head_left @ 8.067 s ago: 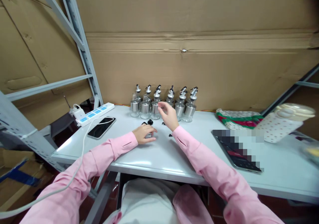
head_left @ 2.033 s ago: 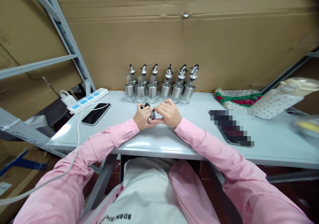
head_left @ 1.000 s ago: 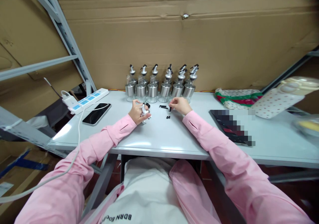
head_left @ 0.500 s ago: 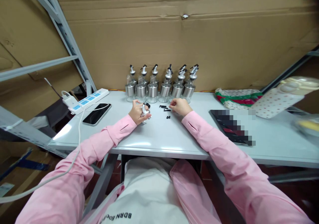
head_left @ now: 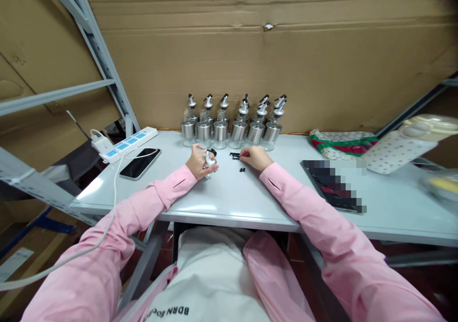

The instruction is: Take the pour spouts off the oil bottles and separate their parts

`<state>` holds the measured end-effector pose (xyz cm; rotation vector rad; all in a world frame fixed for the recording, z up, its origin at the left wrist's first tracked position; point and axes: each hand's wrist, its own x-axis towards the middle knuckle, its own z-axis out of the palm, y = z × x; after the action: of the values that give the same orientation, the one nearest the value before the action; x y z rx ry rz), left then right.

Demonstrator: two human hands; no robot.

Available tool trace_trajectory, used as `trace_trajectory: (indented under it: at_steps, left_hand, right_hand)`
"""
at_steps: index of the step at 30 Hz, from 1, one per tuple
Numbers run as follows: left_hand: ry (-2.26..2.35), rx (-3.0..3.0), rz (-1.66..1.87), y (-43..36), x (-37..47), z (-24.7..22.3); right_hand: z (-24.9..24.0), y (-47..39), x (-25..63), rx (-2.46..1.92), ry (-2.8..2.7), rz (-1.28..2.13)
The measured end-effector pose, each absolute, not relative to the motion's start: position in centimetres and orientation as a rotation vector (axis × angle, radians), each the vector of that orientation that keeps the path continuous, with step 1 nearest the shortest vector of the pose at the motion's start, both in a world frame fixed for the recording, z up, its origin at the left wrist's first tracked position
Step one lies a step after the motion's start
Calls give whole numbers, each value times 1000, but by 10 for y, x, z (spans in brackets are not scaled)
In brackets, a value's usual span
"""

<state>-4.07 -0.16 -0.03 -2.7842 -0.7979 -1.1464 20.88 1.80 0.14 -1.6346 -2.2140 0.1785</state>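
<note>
My left hand (head_left: 197, 162) is closed around a silver pourer spout (head_left: 210, 161) with a black part on top; its lower end is partly hidden by my fingers. To its right, my right hand (head_left: 258, 158) rests low over the table with thumb and fingertips pinched at the end of some thin black plastic pieces (head_left: 234, 155). Two tiny black caps (head_left: 242, 170) lie just below them. Behind both hands stand glass-and-steel oil bottles (head_left: 220, 131) in two rows. Those at the right and back carry silver pourers with black flaps; three front left ones have bare glass necks.
On the left of the white table (head_left: 229, 200) lie a phone (head_left: 140, 163) and a power strip (head_left: 130, 144) with a white cable. To the right are a dark flat packet (head_left: 327, 183), a patterned cloth pouch (head_left: 343, 143) and a dotted bottle (head_left: 397, 148). Cardboard (head_left: 229, 64) closes the back.
My right hand has shifted slightly left, its fingertips now on the black pieces. My left hand keeps hold of the pourer spout. The view has tilted a little.
</note>
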Motion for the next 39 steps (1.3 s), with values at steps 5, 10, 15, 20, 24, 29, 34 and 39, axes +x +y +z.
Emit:
trace_trajectory:
  at_steps: [5,10,15,20,24,29,34,39]
  left_hand:
    - [-820,-2794,-1117,-2,-41,0]
    - [-822,-2810,-1123,-1,-41,-2]
    - [-793,-2801,-1169,0,-41,-3]
    - [-811,-2803,-1160,-1,-41,-2]
    - [-796,-2798,-1172,-1,-41,-1]
    - [-806,-2797,-1167,-1,-40,-2]
    - [-767,-2779,-1205,-1,-40,-2]
    - [-800,-2796,-1179,-1,-41,-2]
  right_hand:
    - [0,21,210,-1586,-2203,94]
    - [-4,26,212,-1561,-2303,4]
    - [-9,31,215,-1556,-2302,4]
    - [-10,36,218,-1359,-2383,36]
    - [-6,36,221,-1393,-2435,55]
    - [-2,34,224,-1382,-2452,48]
    - [0,29,220,-1292,-2464,52]
    - [2,25,217,-1156,-2475,104]
